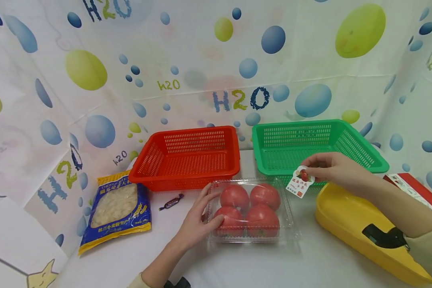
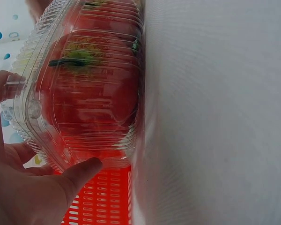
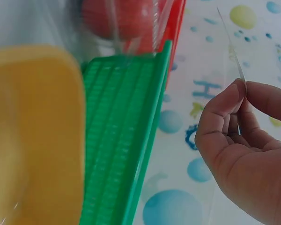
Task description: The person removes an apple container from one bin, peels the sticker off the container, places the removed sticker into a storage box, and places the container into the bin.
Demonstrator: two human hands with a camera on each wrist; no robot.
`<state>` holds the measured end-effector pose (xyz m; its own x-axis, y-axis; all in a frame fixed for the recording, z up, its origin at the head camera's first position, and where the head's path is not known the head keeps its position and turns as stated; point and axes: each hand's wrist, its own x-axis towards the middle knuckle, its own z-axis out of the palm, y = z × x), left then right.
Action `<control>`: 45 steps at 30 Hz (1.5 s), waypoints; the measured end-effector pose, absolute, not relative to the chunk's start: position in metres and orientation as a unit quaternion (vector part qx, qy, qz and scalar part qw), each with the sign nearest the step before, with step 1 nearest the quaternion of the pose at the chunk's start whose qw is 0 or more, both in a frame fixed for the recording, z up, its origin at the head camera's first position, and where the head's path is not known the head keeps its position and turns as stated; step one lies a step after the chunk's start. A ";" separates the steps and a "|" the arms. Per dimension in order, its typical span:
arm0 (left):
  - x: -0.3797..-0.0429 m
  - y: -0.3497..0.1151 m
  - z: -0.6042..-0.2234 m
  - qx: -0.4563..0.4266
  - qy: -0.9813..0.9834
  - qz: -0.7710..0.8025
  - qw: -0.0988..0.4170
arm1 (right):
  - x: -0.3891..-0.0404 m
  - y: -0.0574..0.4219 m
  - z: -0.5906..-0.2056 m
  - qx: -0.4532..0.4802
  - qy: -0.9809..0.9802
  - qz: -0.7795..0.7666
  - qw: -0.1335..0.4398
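A clear plastic clamshell box [image 1: 253,236] of several red tomatoes [image 1: 235,197] lies on the white table. My left hand [image 1: 199,221] holds it at its left side, the fingers along the lid's edge and the thumb against the wall. In the left wrist view, the thumb [image 2: 86,171] touches the ribbed side of the box. My right hand [image 1: 331,170] pinches a small white card [image 1: 300,182] between thumb and fingertips, up in front of the green basket. Printed on the card are red fruit and red writing. The right wrist view shows the card [image 3: 234,51] edge-on.
A red basket [image 1: 187,183] and a green basket [image 1: 257,156] stand behind the box. To the left lie a blue and yellow bag of pasta [image 1: 117,204] and a wrapped candy [image 1: 171,202]. A yellow tray [image 1: 331,214] and a red-and-white box [image 1: 417,192] are at right.
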<state>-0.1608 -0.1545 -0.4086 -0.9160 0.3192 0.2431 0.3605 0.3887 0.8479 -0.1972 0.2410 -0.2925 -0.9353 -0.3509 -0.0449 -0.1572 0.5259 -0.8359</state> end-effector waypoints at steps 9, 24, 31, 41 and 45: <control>-0.161 -0.156 -0.408 -0.205 -0.829 -0.520 0.017 | -0.191 0.289 -0.310 -0.102 0.882 -0.448 0.104; -0.162 -0.157 -0.409 -0.195 -0.832 -0.520 0.015 | -0.194 0.329 -0.338 -0.089 0.878 -0.445 0.151; -0.163 -0.157 -0.411 -0.206 -0.828 -0.522 0.015 | -0.196 0.336 -0.358 -0.104 0.880 -0.430 0.175; -0.162 -0.156 -0.411 -0.208 -0.828 -0.521 0.013 | -0.198 0.341 -0.370 -0.111 0.877 -0.430 0.186; -0.162 -0.156 -0.411 -0.209 -0.828 -0.520 0.014 | -0.197 0.339 -0.370 -0.107 0.883 -0.419 0.182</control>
<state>-0.1623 -0.1559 -0.4105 -0.9124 0.3310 0.2408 0.3607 0.3721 0.8553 -0.1974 0.3389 -0.3703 -0.9108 -0.3411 -0.2327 -0.0352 0.6255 -0.7794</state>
